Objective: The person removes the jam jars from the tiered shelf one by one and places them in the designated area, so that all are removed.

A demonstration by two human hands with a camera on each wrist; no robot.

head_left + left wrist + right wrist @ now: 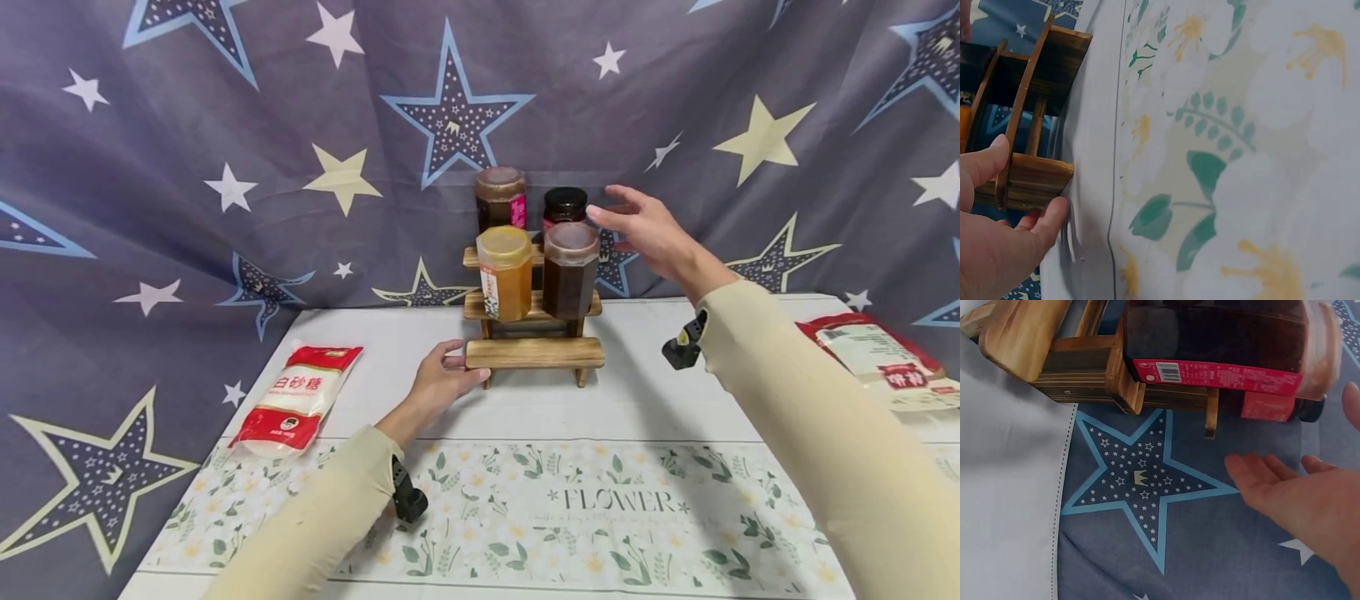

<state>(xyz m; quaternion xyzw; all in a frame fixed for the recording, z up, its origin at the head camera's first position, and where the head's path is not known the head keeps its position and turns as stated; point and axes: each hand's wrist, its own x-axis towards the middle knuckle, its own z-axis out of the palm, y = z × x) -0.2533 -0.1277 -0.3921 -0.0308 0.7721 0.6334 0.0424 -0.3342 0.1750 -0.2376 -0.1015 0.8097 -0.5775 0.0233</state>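
A three-step wooden rack [534, 353] stands on the table. My left hand [438, 383] grips the left end of its lowest step; in the left wrist view the thumb [991, 156] lies against the board and the fingers reach around the end. On the middle step are an amber jar with a yellow lid [505, 271] and a dark brown jar [570, 275]. Behind them, on the top step, are another dark jar [500, 196] and a smaller black-lidded jar [565, 206]. My right hand [648, 233], fingers spread and holding nothing, is just right of the black-lidded jar.
A red and white bag of white sugar [300, 396] lies on the table's left side. Another red and white bag [885, 358] lies at the right edge. A star-patterned cloth [322, 225] hangs behind the rack. A flower-print cloth [517, 508] covers the front.
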